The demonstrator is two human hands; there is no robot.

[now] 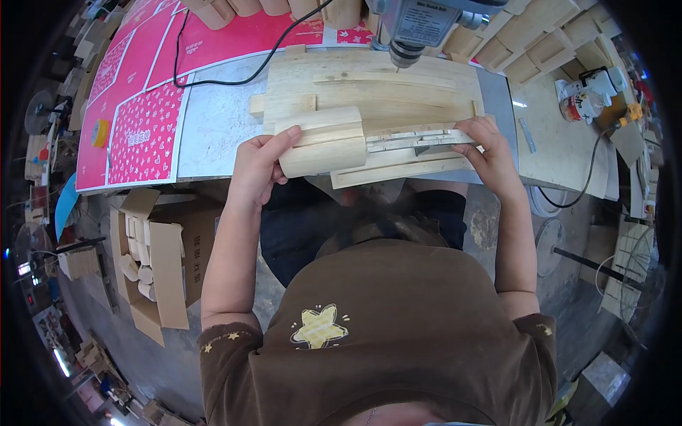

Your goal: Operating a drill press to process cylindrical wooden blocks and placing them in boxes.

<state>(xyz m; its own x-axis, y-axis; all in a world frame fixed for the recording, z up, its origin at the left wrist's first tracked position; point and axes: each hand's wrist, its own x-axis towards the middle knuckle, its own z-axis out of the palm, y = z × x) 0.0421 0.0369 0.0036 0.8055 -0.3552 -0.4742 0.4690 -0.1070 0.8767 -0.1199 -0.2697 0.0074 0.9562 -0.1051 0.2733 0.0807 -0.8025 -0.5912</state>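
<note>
My left hand [263,156] is closed on a pale wooden block [325,157] with a rounded surface, thumb pressed on its left end. From the block's right end a narrow, light-coloured strip [412,140] with dark marks runs to my right hand [490,153], which pinches its far end between thumb and fingers. Whether the strip enters the block or only touches it, I cannot tell. Both pieces are held over a wooden board [291,78] with wooden rails [401,170] along it. Above the board's far side hangs a bench drill [415,32] with a thin bit in its chuck.
A black cable [241,79] crosses the pink-printed covering [142,135] at left, near a yellow tape roll [100,133]. Wooden pieces [526,42] are stacked behind. A glue container [582,106] stands at right. Below left, a cardboard box [167,263] holds several pale pieces.
</note>
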